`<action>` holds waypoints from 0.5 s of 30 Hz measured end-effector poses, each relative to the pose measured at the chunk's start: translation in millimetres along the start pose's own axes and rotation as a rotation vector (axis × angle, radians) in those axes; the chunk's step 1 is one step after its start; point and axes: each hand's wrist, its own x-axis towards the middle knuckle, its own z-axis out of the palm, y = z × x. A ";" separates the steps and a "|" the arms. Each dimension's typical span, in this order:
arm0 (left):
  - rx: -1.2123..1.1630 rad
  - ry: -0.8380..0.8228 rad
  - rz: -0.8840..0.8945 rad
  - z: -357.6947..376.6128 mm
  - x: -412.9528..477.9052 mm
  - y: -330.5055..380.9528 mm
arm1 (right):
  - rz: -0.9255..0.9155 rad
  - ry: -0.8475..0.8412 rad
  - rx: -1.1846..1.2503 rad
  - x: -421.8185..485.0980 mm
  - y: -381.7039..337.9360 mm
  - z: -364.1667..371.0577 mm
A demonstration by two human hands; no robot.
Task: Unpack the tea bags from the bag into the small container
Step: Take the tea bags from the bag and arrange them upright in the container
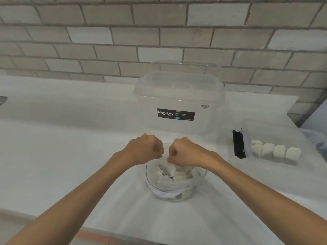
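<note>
A clear plastic bag (177, 190) full of white tea bags (178, 176) stands on the white counter in front of me. My left hand (143, 150) and my right hand (184, 152) are both above its top, fingers curled, each pinching the bag's upper edge close together. To the right sits a small clear container (276, 137) with a black clip on its left side; a row of white tea bags (276, 152) stands inside it.
A large clear lidded storage box (178, 101) with a black "Megabox" label stands behind the bag against the tiled wall. The counter's front edge (106, 230) runs just below my forearms. A dark object (2, 100) shows at the far left edge.
</note>
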 end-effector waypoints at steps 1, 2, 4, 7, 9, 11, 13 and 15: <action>0.001 -0.001 0.017 2.3 0.2 -1.0 | 0.044 -0.015 -0.044 -1.0 -2.0 2.9; 0.002 -0.002 0.034 4.2 0.2 -1.0 | 0.087 -0.029 -0.092 -2.2 -3.2 5.6; -0.007 -0.002 0.071 6.9 0.4 0.0 | 0.146 -0.044 -0.164 -4.0 -3.3 10.1; -0.033 -0.007 0.116 9.7 1.2 1.8 | 0.150 -0.032 -0.130 -3.5 -1.8 13.5; -0.047 -0.035 0.141 13.6 3.2 1.6 | 0.119 -0.019 -0.099 -2.7 -0.6 13.9; -0.056 -0.064 0.164 18.9 4.8 0.9 | 0.101 0.000 -0.087 -3.5 -1.2 11.5; -0.069 -0.071 0.180 23.5 5.3 0.0 | 0.087 0.037 -0.047 -4.2 0.5 6.8; -0.088 -0.056 0.175 25.9 5.6 -1.6 | 0.064 0.082 0.040 -4.9 3.9 -0.6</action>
